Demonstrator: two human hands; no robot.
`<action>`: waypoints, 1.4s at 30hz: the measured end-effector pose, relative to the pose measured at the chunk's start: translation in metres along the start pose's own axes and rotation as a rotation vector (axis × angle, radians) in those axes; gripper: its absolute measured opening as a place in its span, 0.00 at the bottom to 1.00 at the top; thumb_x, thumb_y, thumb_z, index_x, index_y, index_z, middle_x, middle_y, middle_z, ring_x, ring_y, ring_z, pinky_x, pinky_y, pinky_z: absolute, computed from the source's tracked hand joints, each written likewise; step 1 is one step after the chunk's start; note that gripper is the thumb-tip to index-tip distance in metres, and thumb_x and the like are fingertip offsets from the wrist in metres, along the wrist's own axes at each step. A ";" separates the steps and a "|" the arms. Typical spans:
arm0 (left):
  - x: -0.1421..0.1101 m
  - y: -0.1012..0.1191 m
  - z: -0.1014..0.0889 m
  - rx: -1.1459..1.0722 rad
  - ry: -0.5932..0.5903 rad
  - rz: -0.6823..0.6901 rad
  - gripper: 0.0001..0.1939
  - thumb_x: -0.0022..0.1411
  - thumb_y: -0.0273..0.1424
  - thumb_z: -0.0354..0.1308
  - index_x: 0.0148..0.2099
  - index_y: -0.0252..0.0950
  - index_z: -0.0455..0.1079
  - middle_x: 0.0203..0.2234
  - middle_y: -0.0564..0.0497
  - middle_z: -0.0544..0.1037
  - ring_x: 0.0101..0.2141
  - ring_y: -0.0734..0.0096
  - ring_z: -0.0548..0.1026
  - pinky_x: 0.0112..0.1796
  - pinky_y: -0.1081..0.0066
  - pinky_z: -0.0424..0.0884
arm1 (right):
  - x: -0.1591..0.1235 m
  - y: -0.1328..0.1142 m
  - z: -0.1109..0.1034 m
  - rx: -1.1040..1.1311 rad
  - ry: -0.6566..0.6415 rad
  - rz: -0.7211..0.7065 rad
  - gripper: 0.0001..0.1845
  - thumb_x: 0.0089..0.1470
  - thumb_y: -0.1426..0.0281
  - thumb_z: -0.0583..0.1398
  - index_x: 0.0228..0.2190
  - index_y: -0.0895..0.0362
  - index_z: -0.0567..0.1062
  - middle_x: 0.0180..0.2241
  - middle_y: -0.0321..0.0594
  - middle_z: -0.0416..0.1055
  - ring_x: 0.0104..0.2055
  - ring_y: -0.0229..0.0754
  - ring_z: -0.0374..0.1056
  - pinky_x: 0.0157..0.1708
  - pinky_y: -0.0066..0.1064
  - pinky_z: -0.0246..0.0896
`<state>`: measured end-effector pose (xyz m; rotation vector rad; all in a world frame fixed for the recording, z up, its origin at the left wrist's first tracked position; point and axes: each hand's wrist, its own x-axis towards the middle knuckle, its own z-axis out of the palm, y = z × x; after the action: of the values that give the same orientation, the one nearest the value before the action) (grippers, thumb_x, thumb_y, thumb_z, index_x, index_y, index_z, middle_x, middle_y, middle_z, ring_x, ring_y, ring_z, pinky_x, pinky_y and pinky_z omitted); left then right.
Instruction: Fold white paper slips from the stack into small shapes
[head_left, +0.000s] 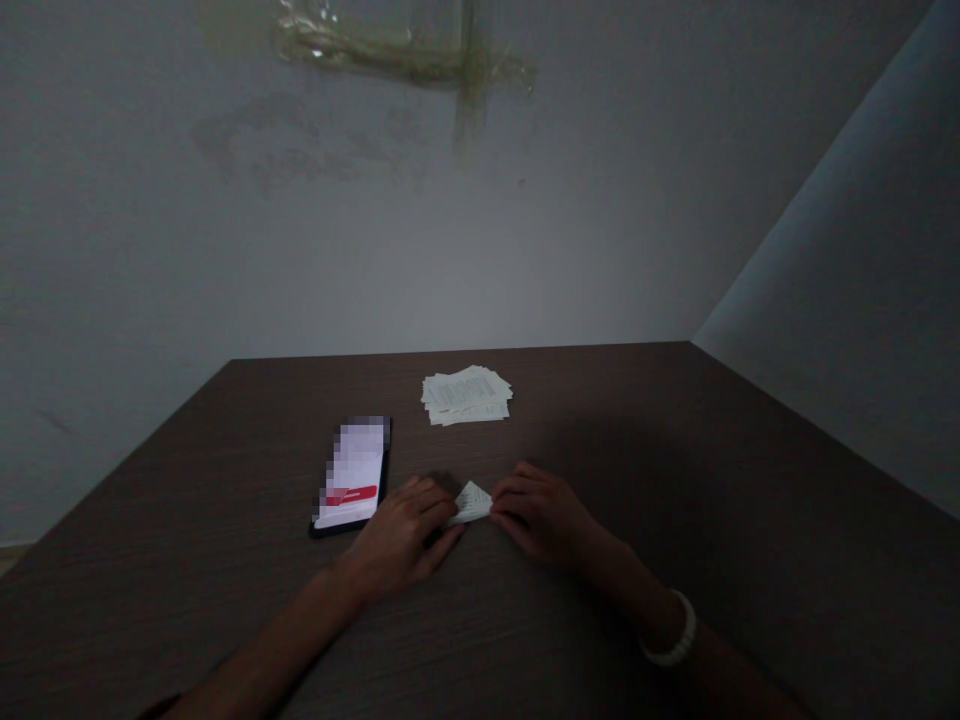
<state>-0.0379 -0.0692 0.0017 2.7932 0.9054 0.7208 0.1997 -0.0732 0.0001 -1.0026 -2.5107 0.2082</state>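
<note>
A small folded piece of printed paper (pixel 472 503) is held between my two hands, low over the table in front of me. Its visible part comes to a point at the top, like a triangle. My left hand (pixel 409 525) pinches its left end between thumb and fingers. At the right end, the fingertips and thumb of my right hand (pixel 541 512) are closed on it. The paper's outer ends are hidden under my fingers. A pale bracelet sits on my right wrist.
A phone (pixel 352 470) with its screen lit lies left of my left hand. Farther back is a loose pile of printed paper pieces (pixel 466 393). The dark wooden table (pixel 645 400) meets a stained grey wall (pixel 585 230) at its far edge.
</note>
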 end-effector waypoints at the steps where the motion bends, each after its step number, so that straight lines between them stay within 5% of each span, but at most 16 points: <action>1: 0.000 0.000 0.001 -0.007 -0.011 -0.008 0.07 0.64 0.28 0.53 0.40 0.33 0.72 0.33 0.46 0.75 0.38 0.62 0.72 0.41 0.60 0.70 | 0.000 0.000 0.000 0.005 0.001 0.002 0.06 0.59 0.72 0.57 0.34 0.57 0.76 0.37 0.41 0.74 0.39 0.42 0.63 0.41 0.33 0.59; 14: 0.001 -0.005 0.002 -0.099 0.046 -0.063 0.10 0.65 0.28 0.53 0.33 0.34 0.73 0.32 0.47 0.75 0.36 0.65 0.72 0.38 0.64 0.71 | -0.001 -0.002 0.001 0.007 0.019 0.032 0.05 0.58 0.73 0.58 0.35 0.57 0.75 0.35 0.40 0.74 0.39 0.41 0.64 0.41 0.32 0.59; 19: 0.000 -0.005 0.003 -0.079 0.058 -0.073 0.08 0.65 0.31 0.54 0.40 0.34 0.73 0.34 0.46 0.74 0.38 0.64 0.72 0.40 0.62 0.71 | 0.000 -0.004 -0.003 0.008 0.002 0.041 0.07 0.59 0.69 0.58 0.38 0.55 0.76 0.36 0.41 0.72 0.41 0.42 0.62 0.40 0.32 0.59; 32: 0.009 -0.003 0.008 -0.224 0.050 -0.273 0.05 0.60 0.28 0.60 0.31 0.35 0.75 0.33 0.49 0.74 0.38 0.64 0.71 0.40 0.65 0.69 | 0.005 -0.007 0.004 0.059 0.094 0.215 0.03 0.55 0.71 0.61 0.31 0.56 0.76 0.40 0.41 0.69 0.43 0.42 0.62 0.41 0.33 0.61; 42: 0.019 0.000 0.003 -0.291 0.025 -0.299 0.06 0.60 0.27 0.57 0.36 0.34 0.75 0.34 0.47 0.78 0.37 0.64 0.73 0.40 0.65 0.69 | 0.009 -0.005 0.007 0.073 0.110 0.213 0.02 0.55 0.72 0.61 0.30 0.57 0.74 0.38 0.41 0.70 0.42 0.42 0.63 0.41 0.34 0.61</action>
<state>-0.0230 -0.0583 0.0067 2.3376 1.0931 0.7698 0.1876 -0.0701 -0.0015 -1.2167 -2.2803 0.2971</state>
